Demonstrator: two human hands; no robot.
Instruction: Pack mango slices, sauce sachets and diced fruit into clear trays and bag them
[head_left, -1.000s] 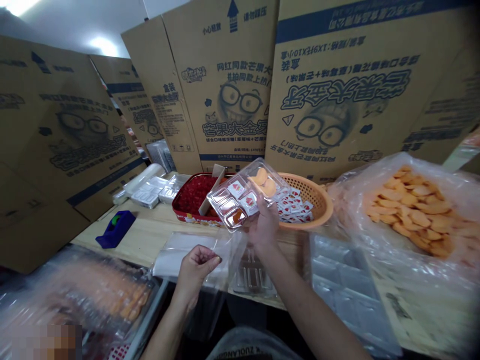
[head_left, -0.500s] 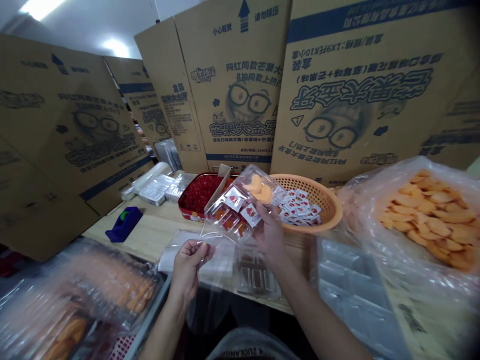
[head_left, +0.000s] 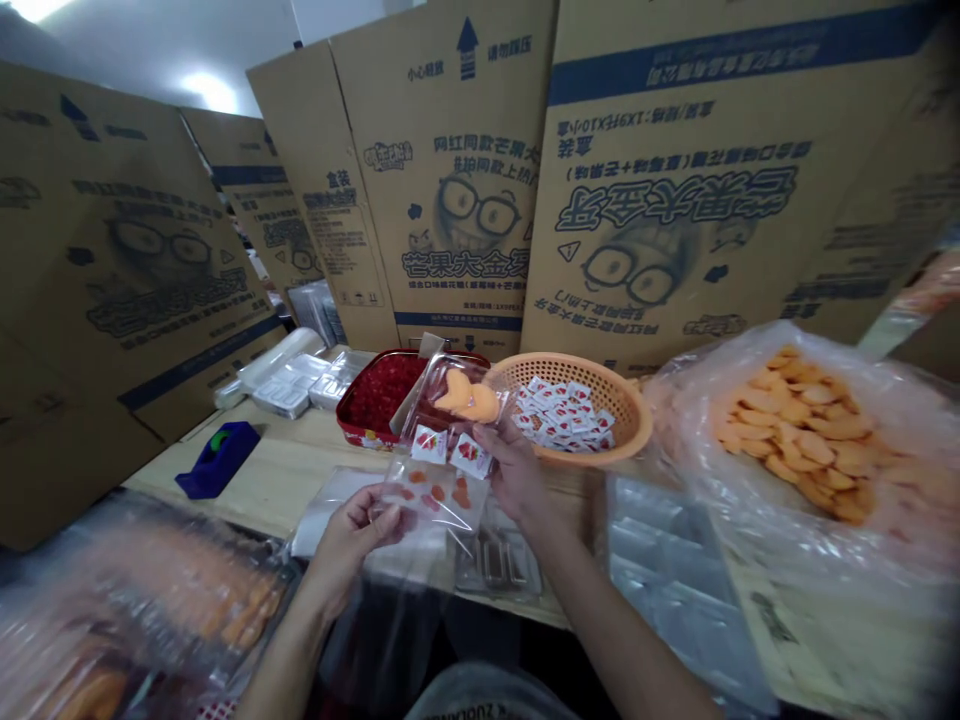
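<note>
My right hand [head_left: 511, 470] grips a clear plastic snack tray [head_left: 450, 440] from its right side. The tray holds orange pieces at its far end, two small red-and-white sachets in the middle and little orange bits near me. My left hand [head_left: 352, 520] pinches the mouth of a clear plastic bag [head_left: 420, 515], and the tray's near end sits inside that bag. Both hands hover over the near edge of the wooden table [head_left: 292, 465].
An orange basket [head_left: 630, 400] of sachets and a red tin [head_left: 360, 425] of red bits stand behind the tray. A big bag of orange pieces [head_left: 810, 430] lies right, stacked clear trays [head_left: 675, 580] front right, a blue tape dispenser [head_left: 214, 460] left. Cardboard boxes [head_left: 450, 170] wall the back.
The tray has tipped down toward me and its near end has slid into the bag held by my left hand. My right hand has come lower and closer.
</note>
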